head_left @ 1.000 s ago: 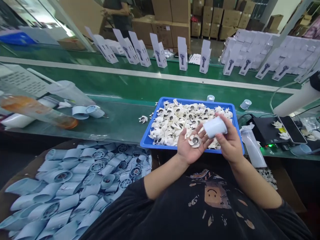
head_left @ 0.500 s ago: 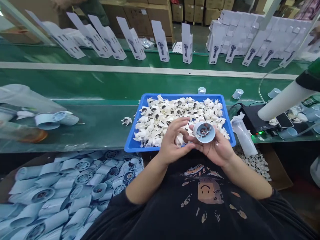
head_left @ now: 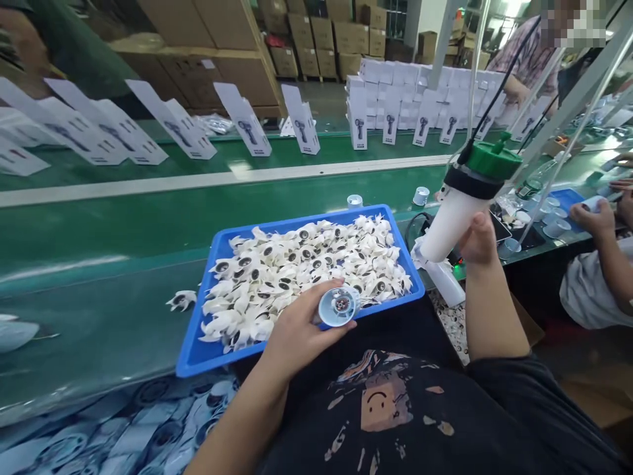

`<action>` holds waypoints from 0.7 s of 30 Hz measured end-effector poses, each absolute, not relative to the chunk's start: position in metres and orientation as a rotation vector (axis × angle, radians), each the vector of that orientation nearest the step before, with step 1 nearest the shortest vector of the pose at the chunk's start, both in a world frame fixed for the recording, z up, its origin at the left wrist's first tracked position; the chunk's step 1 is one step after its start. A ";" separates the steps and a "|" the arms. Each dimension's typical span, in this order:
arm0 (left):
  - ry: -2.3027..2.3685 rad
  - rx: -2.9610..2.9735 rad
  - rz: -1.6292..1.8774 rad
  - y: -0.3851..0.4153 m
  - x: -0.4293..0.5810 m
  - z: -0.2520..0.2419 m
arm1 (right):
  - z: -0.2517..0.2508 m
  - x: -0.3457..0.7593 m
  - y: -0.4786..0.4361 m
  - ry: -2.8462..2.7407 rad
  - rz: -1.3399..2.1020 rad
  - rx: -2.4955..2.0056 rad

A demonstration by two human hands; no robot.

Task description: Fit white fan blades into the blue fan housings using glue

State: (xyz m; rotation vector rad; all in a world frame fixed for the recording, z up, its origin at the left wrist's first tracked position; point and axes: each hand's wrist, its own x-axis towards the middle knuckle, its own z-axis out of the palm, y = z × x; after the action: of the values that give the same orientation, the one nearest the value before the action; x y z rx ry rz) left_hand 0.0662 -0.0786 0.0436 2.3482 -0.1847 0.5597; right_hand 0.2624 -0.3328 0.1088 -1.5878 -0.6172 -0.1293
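My left hand grips a light blue cup-shaped housing, its open round end facing up at me, with a small motor-like core inside. It is over the front edge of the blue tray, which is heaped with white fan impellers. My right hand is raised at a hanging tool with a thick white tube body, a black band and a green cap. The thumb lies along the tube's right side; most of the fingers are hidden behind it.
One loose impeller lies left of the tray. Behind it stand small blue cups and a row of white boxes. Many blue housings fill a bin at lower left. A co-worker's hands are at the right.
The view has swung right. My right hand has left the blue housing and gone up to the hanging tool, while my left hand has taken hold of the housing.
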 end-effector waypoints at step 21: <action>-0.466 2.506 0.369 -0.138 0.080 0.073 | 0.146 0.185 -0.291 -0.597 0.247 -1.130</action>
State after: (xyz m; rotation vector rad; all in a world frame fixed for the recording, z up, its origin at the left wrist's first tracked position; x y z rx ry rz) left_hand 0.0801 -0.1382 0.0731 2.5063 -0.4662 0.3694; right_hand 0.1847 -0.2910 0.1465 -1.1300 -0.5969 0.2469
